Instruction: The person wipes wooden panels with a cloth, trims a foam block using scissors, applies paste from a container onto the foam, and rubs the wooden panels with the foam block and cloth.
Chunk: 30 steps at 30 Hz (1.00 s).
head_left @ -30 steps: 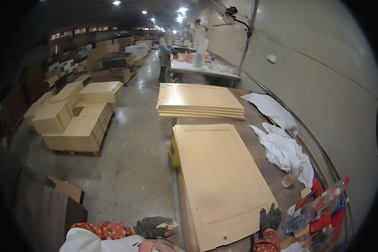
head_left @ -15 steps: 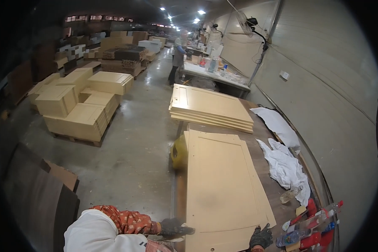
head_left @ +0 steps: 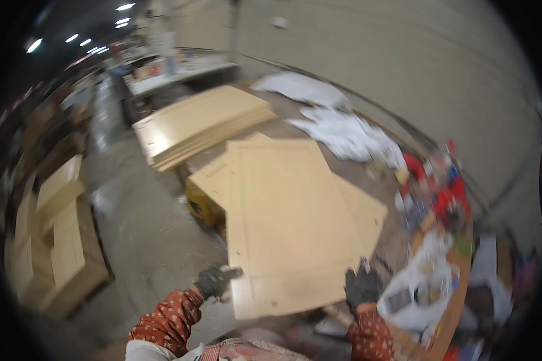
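Observation:
A pale yellow wooden panel (head_left: 289, 216) with a shallow grooved border lies between my hands. It sits at an angle over another pale panel (head_left: 364, 210), whose corners stick out on both sides. My left hand (head_left: 214, 283), in a dark glove, grips its near left edge, thumb side along the top face. Against the near right edge is my right hand (head_left: 362, 286), also gloved, holding the panel with fingers partly spread. What the fingers do under the edges is hidden. Motion smears the view somewhat.
A stack of similar panels (head_left: 205, 123) stands farther along the table. White cloths (head_left: 343, 135), bottles with red parts (head_left: 442, 198) and a white plastic bag (head_left: 421, 286) line the wall side. A yellow object (head_left: 202, 204) is at the table's left edge; panel stacks (head_left: 66, 240) stand on the floor.
My view has swung to the right. The top panel is now turned against the one beneath, showing that one's corners. Both hands remain at its near side edges.

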Tool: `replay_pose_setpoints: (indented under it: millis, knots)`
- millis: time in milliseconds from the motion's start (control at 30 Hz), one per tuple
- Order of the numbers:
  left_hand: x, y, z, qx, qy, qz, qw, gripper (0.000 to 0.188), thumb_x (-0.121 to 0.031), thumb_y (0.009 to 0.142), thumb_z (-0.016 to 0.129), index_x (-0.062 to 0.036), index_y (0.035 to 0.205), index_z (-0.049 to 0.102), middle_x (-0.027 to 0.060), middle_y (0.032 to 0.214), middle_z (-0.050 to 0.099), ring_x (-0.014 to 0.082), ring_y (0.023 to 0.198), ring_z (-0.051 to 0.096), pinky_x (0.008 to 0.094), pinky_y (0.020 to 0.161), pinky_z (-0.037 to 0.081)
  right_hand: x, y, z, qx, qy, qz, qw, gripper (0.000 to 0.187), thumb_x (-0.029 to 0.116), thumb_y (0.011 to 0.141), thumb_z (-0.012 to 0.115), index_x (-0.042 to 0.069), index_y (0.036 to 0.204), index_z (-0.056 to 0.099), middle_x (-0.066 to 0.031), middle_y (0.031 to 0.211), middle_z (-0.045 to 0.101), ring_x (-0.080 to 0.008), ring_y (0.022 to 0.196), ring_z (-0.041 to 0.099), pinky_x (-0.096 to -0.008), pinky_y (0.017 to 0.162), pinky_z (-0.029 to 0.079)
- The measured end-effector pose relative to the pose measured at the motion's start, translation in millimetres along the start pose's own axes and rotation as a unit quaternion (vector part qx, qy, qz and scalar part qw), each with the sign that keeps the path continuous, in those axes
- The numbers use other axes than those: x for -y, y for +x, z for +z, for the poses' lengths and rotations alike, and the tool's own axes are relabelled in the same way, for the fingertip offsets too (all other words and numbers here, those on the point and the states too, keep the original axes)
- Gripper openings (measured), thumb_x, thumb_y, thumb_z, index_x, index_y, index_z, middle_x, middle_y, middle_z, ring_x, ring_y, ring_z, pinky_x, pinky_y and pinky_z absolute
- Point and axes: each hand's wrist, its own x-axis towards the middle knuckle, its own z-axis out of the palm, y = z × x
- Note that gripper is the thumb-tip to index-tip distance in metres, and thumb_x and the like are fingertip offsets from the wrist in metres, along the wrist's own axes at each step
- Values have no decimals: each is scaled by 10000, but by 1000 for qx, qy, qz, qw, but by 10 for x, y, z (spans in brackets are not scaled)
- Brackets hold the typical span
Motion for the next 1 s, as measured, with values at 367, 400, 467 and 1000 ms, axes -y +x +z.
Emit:
replay_pose_setpoints:
  millis: [367,400,467,1000]
  knots:
    - [975,597,-1117,-119,-61,-169,977,502,-505,835,589,-94,1122,610,121,991,639,258,937,606,348,799,470,353,-861,265,-35,163,-147,975,598,231,772,623,115,1333,451,-180,1208,532,-372,1060,521,-442,926,425]
    - [1573,521,-1051,-248,44,-44,967,585,-574,779,613,-86,1102,617,114,865,649,220,817,613,348,766,469,377,-858,241,-40,229,-154,961,543,185,783,604,92,1303,479,-174,1230,527,-349,1090,516,-427,949,412]
    - [645,566,-1209,-149,-34,-180,972,516,-537,804,602,-76,1032,633,127,814,654,252,785,626,368,740,475,191,-922,322,-39,281,-131,950,490,139,794,586,69,1272,508,-168,1252,523,-326,1119,511,-413,973,399]
    - [-1164,75,-552,-141,214,270,928,415,-269,709,760,-85,1058,635,71,885,660,222,801,629,363,714,491,57,-979,558,-68,414,-85,904,250,91,822,612,32,1064,633,-145,1040,642,-301,987,598,-377,884,468]
